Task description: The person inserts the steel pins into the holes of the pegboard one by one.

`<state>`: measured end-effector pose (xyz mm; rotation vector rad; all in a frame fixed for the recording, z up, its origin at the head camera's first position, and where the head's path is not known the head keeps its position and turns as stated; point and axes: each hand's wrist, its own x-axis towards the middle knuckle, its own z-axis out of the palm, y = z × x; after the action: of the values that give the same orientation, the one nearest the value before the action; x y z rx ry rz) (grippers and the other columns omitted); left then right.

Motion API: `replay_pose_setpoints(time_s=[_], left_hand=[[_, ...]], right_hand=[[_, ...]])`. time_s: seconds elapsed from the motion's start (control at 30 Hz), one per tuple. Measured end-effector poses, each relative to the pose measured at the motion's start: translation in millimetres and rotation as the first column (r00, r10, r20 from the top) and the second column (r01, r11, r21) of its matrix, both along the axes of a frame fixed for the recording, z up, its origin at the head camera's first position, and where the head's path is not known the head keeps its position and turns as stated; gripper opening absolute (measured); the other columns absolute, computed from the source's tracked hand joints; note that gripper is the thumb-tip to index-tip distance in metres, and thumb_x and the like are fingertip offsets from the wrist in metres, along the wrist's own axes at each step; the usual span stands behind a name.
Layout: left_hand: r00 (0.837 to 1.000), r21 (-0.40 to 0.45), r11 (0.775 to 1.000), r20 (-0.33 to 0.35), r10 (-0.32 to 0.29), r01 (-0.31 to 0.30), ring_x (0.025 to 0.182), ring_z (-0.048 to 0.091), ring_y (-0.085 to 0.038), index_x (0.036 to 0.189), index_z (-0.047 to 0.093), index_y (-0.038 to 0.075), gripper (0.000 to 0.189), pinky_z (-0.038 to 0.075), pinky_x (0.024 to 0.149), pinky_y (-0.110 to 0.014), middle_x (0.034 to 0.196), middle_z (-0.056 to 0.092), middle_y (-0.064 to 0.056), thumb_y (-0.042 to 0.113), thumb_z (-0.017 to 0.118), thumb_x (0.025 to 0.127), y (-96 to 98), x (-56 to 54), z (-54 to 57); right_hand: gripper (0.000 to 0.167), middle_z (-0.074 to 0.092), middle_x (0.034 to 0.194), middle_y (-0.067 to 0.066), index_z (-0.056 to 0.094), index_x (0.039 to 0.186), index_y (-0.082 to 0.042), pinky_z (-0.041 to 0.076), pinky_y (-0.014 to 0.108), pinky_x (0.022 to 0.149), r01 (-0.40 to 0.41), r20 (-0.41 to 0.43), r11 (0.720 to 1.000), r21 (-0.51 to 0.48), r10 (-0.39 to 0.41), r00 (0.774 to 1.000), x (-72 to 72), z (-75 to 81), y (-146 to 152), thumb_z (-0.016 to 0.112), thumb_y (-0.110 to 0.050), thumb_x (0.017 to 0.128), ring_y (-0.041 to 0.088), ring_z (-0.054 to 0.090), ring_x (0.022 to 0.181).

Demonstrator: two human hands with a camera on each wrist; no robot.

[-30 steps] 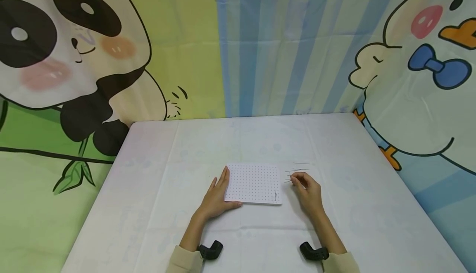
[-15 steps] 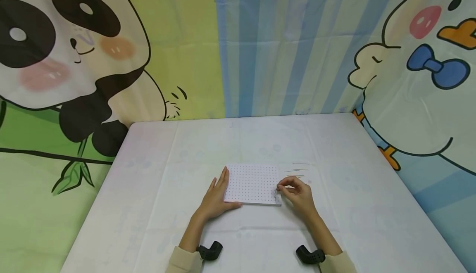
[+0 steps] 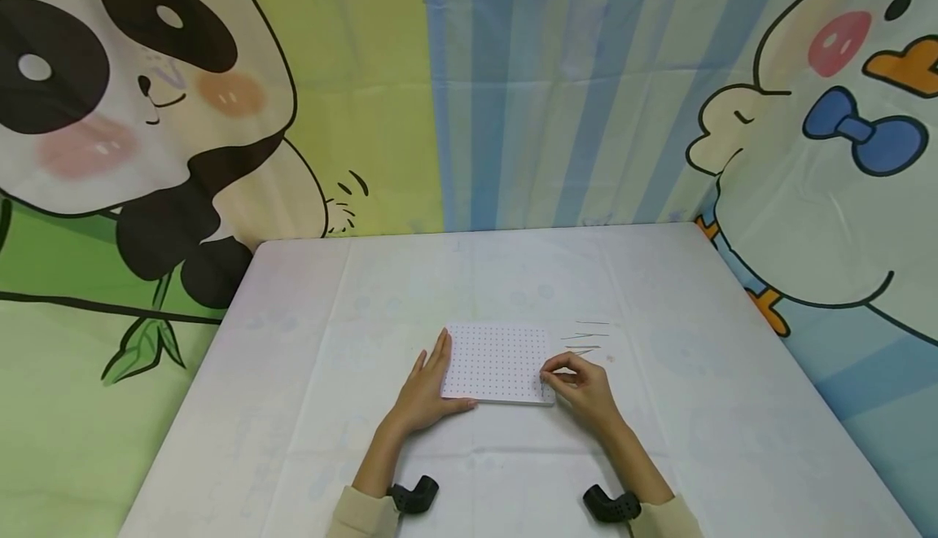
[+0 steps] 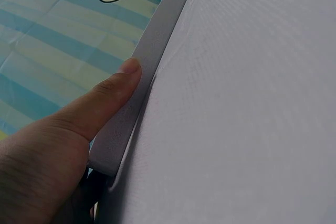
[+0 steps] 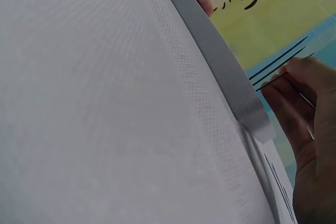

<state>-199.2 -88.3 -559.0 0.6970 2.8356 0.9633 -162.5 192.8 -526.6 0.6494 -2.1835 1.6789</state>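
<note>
L hand (image 3: 425, 391) lies spread at the L end of the white board (image 3: 494, 359), fingers straight along that side, thumb out flat against the near edge; it presses, doesn't grip. Board sits flat on the white table (image 3: 366, 302), about mid, w/ rows of small holes. R hand (image 3: 586, 387) is over the board's near R corner, thumb & fingertips nearly closed, pinching a thin dark pin (image 5: 271, 82). Its low end is at the board; can't tell if it's in a hole. Right wrist view: 2 standing pins (image 5: 278, 57) up from the board, just beside the held one. Loose pins (image 3: 582, 347) lie on the table R of the board, nr R hand. Black wrist cams (image 3: 415, 495) on both arms, beige sleeves (image 3: 364, 513). Cartoon backdrop (image 3: 513, 115) behind, panda L, duck R.
</note>
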Motion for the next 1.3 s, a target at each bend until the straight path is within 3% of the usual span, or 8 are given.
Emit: replay_pose_setpoints(time_s=[0.23,0.53,0.93,1.1,1.2,1.3], left_hand=[[1.000,-0.007,1.000,-0.006,0.000,0.000,0.139,0.007,-0.014,0.147,0.003,0.003,0.119,0.000,0.112,-0.036,0.154,-0.003,-0.004,0.058,0.072,0.068,0.3,-0.2,1.1],[0.999,0.003,1.000,-0.033,0.004,-0.004,0.139,0.007,-0.015,0.147,0.004,0.002,0.119,0.001,0.112,-0.037,0.154,-0.001,-0.006,0.058,0.072,0.068,-0.6,-1.4,-1.1],[1.000,-0.006,1.000,-0.024,0.012,-0.013,0.139,0.007,-0.015,0.148,0.004,0.002,0.119,0.001,0.112,-0.037,0.154,0.000,-0.006,0.058,0.072,0.067,-0.5,1.1,-3.8],[1.000,0.000,1.000,-0.024,0.002,-0.002,0.139,0.007,-0.015,0.147,0.005,0.002,0.119,0.001,0.112,-0.037,0.154,-0.001,-0.006,0.058,0.072,0.068,-0.5,0.7,-3.9],[1.000,-0.006,1.000,-0.025,-0.003,0.003,0.139,0.006,-0.014,0.147,0.004,0.003,0.118,0.001,0.112,-0.036,0.154,-0.002,-0.005,0.059,0.071,0.068,-0.1,0.5,-3.4],[1.000,-0.013,1.000,-0.030,-0.005,0.004,0.139,0.007,-0.014,0.148,0.004,0.003,0.118,0.001,0.112,-0.036,0.154,-0.002,-0.004,0.059,0.071,0.068,0.5,0.2,-3.0]], right_hand=[[0.016,0.064,0.080,0.013,0.062,0.083,0.003,0.055,0.030,0.064,0.046,-0.036,0.993,0.111,-0.042,0.998,0.7,3.8,-1.3,0.069,0.014,0.073,0.022,0.063,0.076],[0.016,0.063,0.080,0.014,0.061,0.083,0.004,0.056,0.031,0.065,0.026,-0.047,0.992,0.124,-0.021,0.999,-2.0,4.2,-2.4,0.069,0.014,0.073,0.025,0.064,0.077],[0.017,0.063,0.086,0.016,0.062,0.089,0.006,0.055,0.030,0.069,-0.006,0.034,0.991,0.132,0.002,0.999,2.6,7.4,0.2,0.068,0.013,0.074,0.029,0.062,0.082],[0.023,0.061,0.090,0.023,0.061,0.093,0.010,0.054,0.035,0.072,-0.035,-0.016,0.995,0.093,0.037,0.999,-0.5,6.2,10.1,0.066,0.018,0.072,0.036,0.060,0.084],[0.022,0.062,0.092,0.019,0.063,0.095,0.005,0.053,0.033,0.075,0.034,-0.053,0.994,0.102,-0.029,0.998,-9.3,-4.5,22.7,0.067,0.014,0.074,0.032,0.061,0.086],[0.021,0.065,0.093,0.009,0.067,0.095,-0.003,0.051,0.024,0.078,0.154,-0.079,0.975,0.160,-0.143,0.987,-19.8,-17.7,36.9,0.069,0.006,0.076,0.022,0.062,0.086]])
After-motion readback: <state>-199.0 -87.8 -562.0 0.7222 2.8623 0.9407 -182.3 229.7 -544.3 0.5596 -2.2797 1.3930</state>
